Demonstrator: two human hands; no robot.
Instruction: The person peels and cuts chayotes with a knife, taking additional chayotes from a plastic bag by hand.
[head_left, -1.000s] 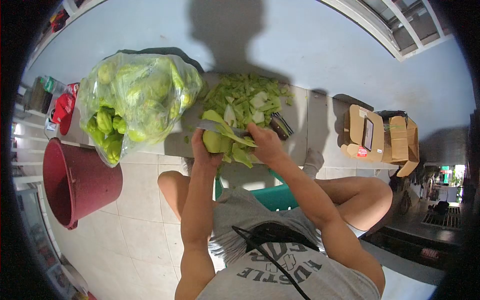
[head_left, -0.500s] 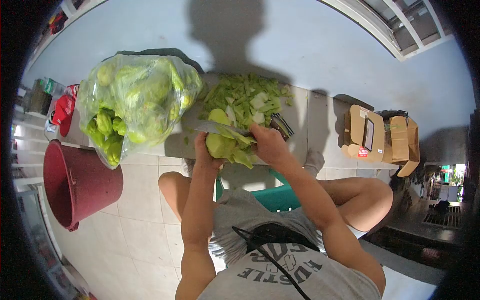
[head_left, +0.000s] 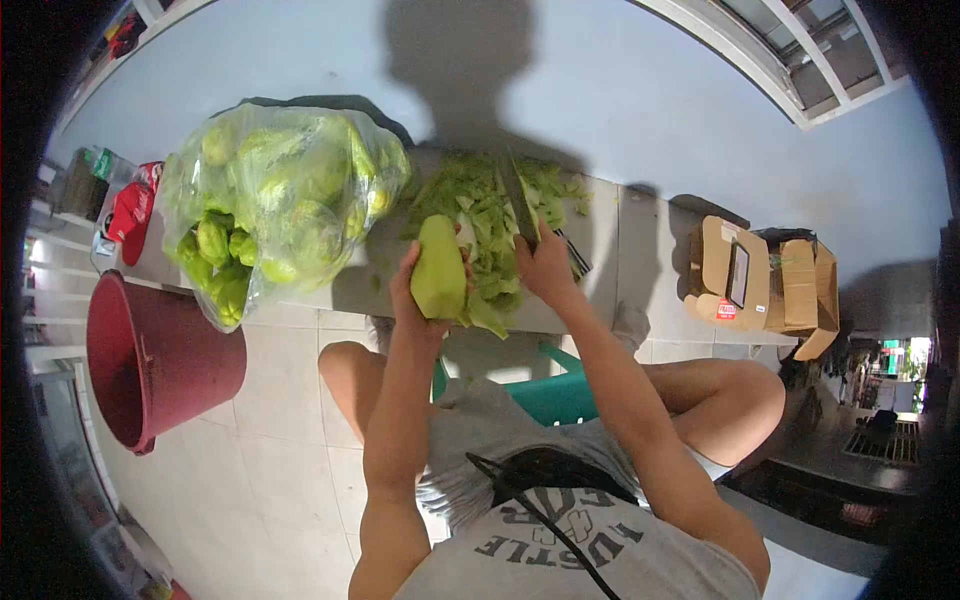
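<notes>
A pale green, peeled chayote [head_left: 438,268] is in my left hand [head_left: 408,292], its fingers wrapped round the side and bottom. My right hand [head_left: 546,268] grips a knife [head_left: 517,200], whose blade points up and away toward the wall, apart from the chayote. Below both hands a heap of green peelings [head_left: 487,240] covers part of the grey bench [head_left: 595,290], and a few strips hang at its front edge. Just right of my right hand, partly hidden by it, lie some thin dark and silvery objects [head_left: 577,256].
A large clear plastic bag [head_left: 300,190] full of chayotes stands on the bench at left. Below it, a dark red bucket [head_left: 195,350] is on the tiled floor. Opened cardboard boxes [head_left: 735,265] sit at right. A green stool [head_left: 560,398] is between my legs.
The knife has swung off the chayote, up and to the right over the peelings. The chayote now stands more upright in my left hand, and the strip at the blade has left it.
</notes>
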